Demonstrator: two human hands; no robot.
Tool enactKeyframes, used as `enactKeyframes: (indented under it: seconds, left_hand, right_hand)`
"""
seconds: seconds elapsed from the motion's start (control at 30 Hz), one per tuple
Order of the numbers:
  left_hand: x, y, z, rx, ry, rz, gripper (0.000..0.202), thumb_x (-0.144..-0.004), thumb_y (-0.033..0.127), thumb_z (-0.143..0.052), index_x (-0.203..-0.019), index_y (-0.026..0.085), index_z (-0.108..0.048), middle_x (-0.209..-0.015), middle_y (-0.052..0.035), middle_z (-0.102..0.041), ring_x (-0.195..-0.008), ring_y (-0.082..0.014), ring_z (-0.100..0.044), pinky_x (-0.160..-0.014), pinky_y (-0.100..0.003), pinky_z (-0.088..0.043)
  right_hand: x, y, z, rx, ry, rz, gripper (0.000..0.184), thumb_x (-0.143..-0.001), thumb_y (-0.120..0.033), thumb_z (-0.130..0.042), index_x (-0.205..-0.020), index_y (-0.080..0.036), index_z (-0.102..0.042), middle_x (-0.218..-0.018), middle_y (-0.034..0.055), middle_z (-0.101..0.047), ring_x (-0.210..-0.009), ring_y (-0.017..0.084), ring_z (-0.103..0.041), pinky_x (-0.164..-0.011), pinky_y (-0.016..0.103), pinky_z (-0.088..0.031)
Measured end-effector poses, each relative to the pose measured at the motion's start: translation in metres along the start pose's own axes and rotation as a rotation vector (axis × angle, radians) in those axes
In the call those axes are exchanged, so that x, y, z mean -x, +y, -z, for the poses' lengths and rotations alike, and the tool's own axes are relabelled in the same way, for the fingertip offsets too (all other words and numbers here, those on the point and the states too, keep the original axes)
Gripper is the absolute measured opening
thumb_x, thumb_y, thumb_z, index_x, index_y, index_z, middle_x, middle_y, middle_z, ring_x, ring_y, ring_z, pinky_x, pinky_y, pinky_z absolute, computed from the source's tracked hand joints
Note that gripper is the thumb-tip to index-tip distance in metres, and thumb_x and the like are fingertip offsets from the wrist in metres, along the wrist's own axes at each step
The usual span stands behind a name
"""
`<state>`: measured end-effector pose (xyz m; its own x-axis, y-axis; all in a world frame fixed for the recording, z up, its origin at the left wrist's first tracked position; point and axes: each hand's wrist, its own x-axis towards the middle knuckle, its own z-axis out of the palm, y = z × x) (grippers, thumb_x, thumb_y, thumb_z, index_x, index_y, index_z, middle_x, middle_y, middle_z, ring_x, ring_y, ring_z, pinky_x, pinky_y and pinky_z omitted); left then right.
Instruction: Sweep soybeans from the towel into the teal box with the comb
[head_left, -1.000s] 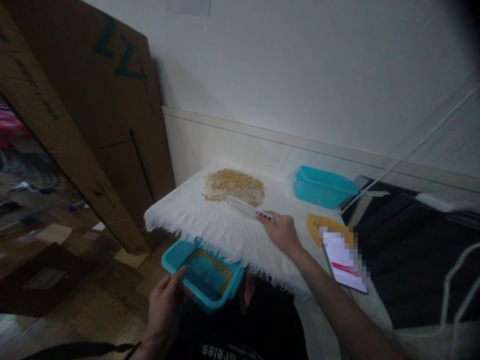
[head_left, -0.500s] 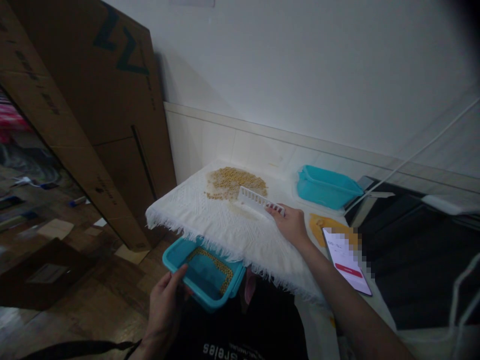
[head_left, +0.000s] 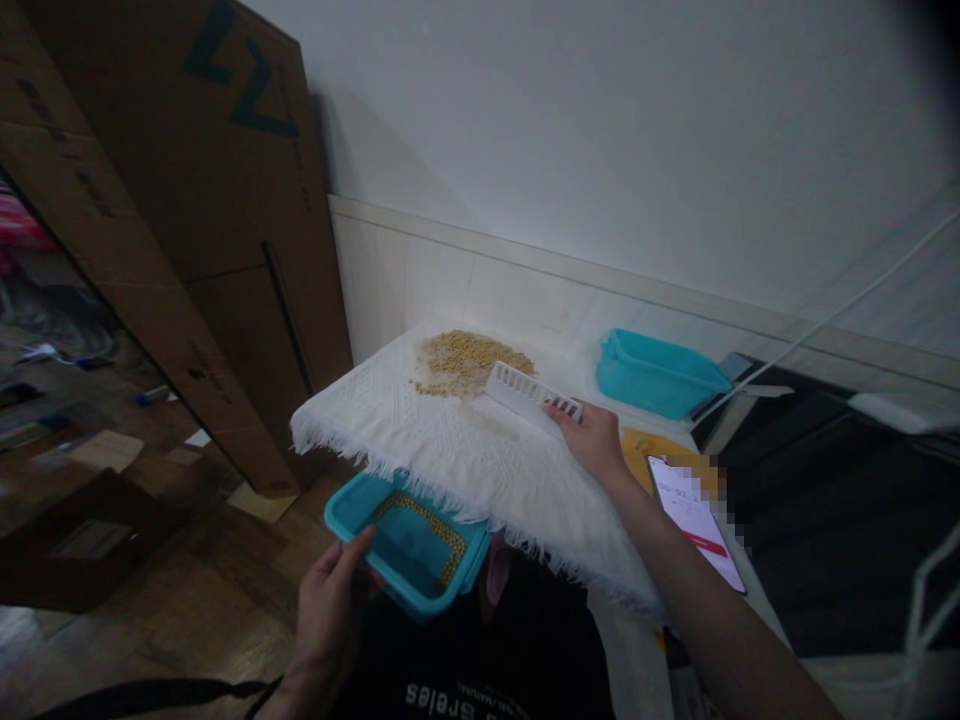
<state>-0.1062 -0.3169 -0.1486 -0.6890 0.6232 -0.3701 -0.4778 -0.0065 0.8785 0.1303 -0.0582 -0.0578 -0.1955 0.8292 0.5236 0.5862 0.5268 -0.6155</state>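
Head camera looks down at my two hands at the edge of a table. My left hand (head_left: 326, 620) holds the blue tub (head_left: 409, 545) by its near corner, thumb on the rim and the other fingers closed under it. The tub sits just below the fringed edge of the white cloth (head_left: 420, 440) and has a line of yellow beans along its inner wall. My right hand (head_left: 596, 440) pinches one end of the white comb (head_left: 532, 392) between thumb and fingers. The comb lies slanted on the cloth, and its far end touches the pile of beans (head_left: 465, 360), which is spread near the back of the cloth.

A second blue tub (head_left: 660, 372) stands at the right of the pile, near the wall. Beside my right wrist lies a phone (head_left: 694, 520); its screen shows a red bar, but the text is blurred. Under its top end there is an orange mat (head_left: 637, 445).

At the left a big cardboard box (head_left: 187, 200) leans on the wall. Its large dark print looks like "27" turned over, though I am not sure. White letters on my black shirt (head_left: 465, 690) are upside down and too small to read.
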Motion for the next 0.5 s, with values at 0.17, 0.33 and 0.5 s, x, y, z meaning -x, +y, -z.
enactKeyframes:
  seconds: [0.17,0.33,0.5]
  left_hand:
    - [-0.0006,-0.0018,-0.0003,0.023,0.005,0.006,0.045,-0.054,0.051,-0.089,-0.052,0.018,-0.058,-0.046,0.0029,-0.051,-0.042,-0.0117,-0.046,-0.044,-0.026,-0.039]
    - [-0.0033,-0.0053,0.0022,-0.017,-0.002,-0.003,0.045,-0.059,0.052,-0.087,-0.053,0.019,-0.058,-0.046,0.003,-0.051,-0.042,-0.0121,-0.046,-0.044,-0.027,-0.039]
    - [-0.004,-0.0073,0.004,-0.011,-0.013,0.004,0.044,-0.06,0.052,-0.087,-0.053,0.019,-0.058,-0.045,0.0037,-0.051,-0.041,-0.0114,-0.044,-0.044,-0.026,-0.039]
  right_hand:
    - [-0.001,0.0062,-0.0001,0.016,0.01,0.003,0.048,-0.082,-0.059,-0.06,-0.064,-0.016,-0.069,-0.051,-0.002,-0.052,-0.053,0.015,-0.049,-0.05,0.025,-0.033]
    - [0.0051,0.0031,0.0013,0.075,0.013,0.032,0.049,-0.085,-0.059,-0.058,-0.073,-0.015,-0.076,-0.05,-0.0002,-0.058,-0.051,0.016,-0.053,-0.052,0.026,-0.035]
    - [0.0064,0.0035,0.0037,0.128,0.029,0.047,0.051,-0.087,-0.058,-0.056,-0.087,-0.015,-0.081,-0.055,0.0038,-0.066,-0.052,0.018,-0.058,-0.055,0.027,-0.038]
